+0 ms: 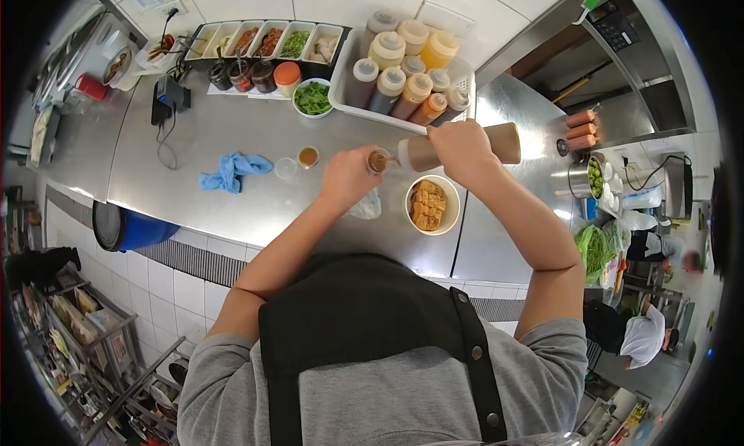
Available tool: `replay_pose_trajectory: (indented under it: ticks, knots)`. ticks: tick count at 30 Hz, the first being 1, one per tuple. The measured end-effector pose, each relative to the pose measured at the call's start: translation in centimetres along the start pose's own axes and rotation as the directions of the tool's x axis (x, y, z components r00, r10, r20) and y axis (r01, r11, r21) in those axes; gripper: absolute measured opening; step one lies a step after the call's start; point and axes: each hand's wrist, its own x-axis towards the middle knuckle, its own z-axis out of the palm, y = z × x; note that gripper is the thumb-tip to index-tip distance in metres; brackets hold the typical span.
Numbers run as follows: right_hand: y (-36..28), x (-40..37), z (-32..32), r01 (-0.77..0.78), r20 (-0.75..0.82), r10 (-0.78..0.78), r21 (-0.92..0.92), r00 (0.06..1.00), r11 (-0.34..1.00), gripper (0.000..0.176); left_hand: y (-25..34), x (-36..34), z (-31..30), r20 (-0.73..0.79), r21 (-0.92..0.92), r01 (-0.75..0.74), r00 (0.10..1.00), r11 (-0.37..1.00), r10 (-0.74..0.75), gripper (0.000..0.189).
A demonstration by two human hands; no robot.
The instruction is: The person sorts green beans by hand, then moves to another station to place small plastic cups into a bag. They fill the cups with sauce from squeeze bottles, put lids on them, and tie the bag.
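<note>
My right hand [463, 145] is closed around a squeeze bottle [507, 142] of brown sauce, tipped sideways with its nozzle to the left. A small sauce cup [377, 161] is held in my left hand [349, 176], right at the nozzle, and brown sauce shows in it. Below the bottle stands a white bowl [452, 223] with golden-brown sliced food [427, 206] in it. Left of my left hand are a filled sauce cup [308, 157] and a clear round lid or cup [285, 168]. A clear plastic bag [366, 206] lies partly under my left forearm.
A white crate [339, 97] of several squeeze bottles stands at the back, beside a bowl of green leaves [313, 99], jars [263, 77] and a row of topping trays [271, 41]. A blue cloth [232, 172] lies left. Two people [647, 334] work far right.
</note>
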Motion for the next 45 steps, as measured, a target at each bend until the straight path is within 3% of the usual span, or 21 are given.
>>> replay_pose_trajectory:
  ticks: [6,12,16,18,20,22,24,26,28,31,35,38,40,42,43,44,45]
  knots:
    - [1.2,-0.3,1.4,-0.044,0.016,0.042,0.135,0.999,0.990,0.019,-0.4,0.3,1.0,-0.100,0.012,-0.086,0.991,0.996,0.086,0.050]
    - [3.0,-1.1,4.6,0.037,-0.107,0.009,0.420,0.994,0.907,0.051,0.7,0.1,0.5,-0.121,-0.131,-0.075,0.991,0.989,0.059,0.053]
    - [4.2,-2.1,5.0,0.162,-0.215,-0.004,0.727,0.977,0.667,0.066,1.7,0.0,-0.7,-0.138,-0.275,-0.064,0.990,0.959,0.026,0.052]
    - [4.9,-2.8,4.9,0.161,-0.221,0.049,0.828,0.974,0.538,0.070,2.4,-0.3,-1.8,-0.114,-0.247,-0.049,0.993,0.968,0.022,0.052]
    - [6.6,-3.3,5.1,0.156,-0.283,0.203,0.862,0.937,0.483,0.069,2.0,-0.9,-2.5,-0.130,-0.240,-0.094,0.989,0.966,0.064,0.051]
    - [8.5,-4.1,4.0,0.238,-0.364,0.357,0.906,0.861,0.349,0.064,1.3,-1.9,-3.1,-0.134,-0.196,-0.085,0.989,0.977,0.059,0.051]
    - [11.0,-3.1,3.6,0.355,-0.466,0.577,0.885,0.671,0.302,0.065,0.0,-3.5,-3.7,-0.127,-0.106,-0.018,0.992,0.994,0.005,0.050]
    - [12.8,-0.6,3.4,0.441,-0.527,0.745,0.829,0.410,0.344,0.066,-1.7,-5.1,-3.8,-0.146,-0.044,-0.005,0.989,0.999,-0.002,0.050]
    - [14.7,3.6,4.7,0.612,-0.471,0.834,0.760,0.287,0.218,0.070,-3.6,-6.8,-3.5,-0.120,0.061,0.056,0.992,0.997,-0.048,0.049]
    - [15.9,10.1,8.1,0.676,-0.422,0.857,0.727,0.297,0.124,0.070,-6.9,-9.1,-2.1,-0.057,0.213,0.160,0.987,0.964,-0.151,0.049]
    - [14.7,14.6,11.6,0.367,-0.199,0.805,0.930,0.559,-0.026,0.066,-10.1,-11.1,-0.3,-0.027,0.212,0.172,0.985,0.962,-0.170,0.050]
    - [14.3,15.2,13.1,0.341,-0.149,0.679,0.927,0.719,-0.157,0.059,-10.7,-10.9,0.1,-0.016,0.195,0.172,0.985,0.966,-0.173,0.056]
    - [14.7,15.5,13.5,0.374,-0.221,0.654,0.922,0.724,-0.102,0.063,-10.8,-10.7,0.3,-0.036,0.184,0.182,0.983,0.966,-0.179,0.060]
    - [14.0,13.6,11.2,0.302,-0.269,0.712,0.950,0.649,0.084,0.070,-10.8,-10.8,-0.2,-0.018,0.229,0.177,0.984,0.957,-0.178,0.061]
    - [12.4,12.0,9.4,0.198,-0.447,0.791,0.895,0.417,0.401,0.068,-10.5,-11.3,-0.8,-0.036,0.236,0.193,0.981,0.952,-0.190,0.061]
    - [10.2,10.5,7.9,0.004,-0.636,0.750,0.763,0.183,0.647,0.066,-10.1,-11.7,-1.5,-0.051,0.243,0.205,0.979,0.948,-0.198,0.060]
    - [7.8,9.2,7.4,0.143,-0.694,0.702,0.720,0.161,0.679,0.063,-10.0,-12.0,-2.0,-0.065,0.248,0.214,0.977,0.945,-0.204,0.060]
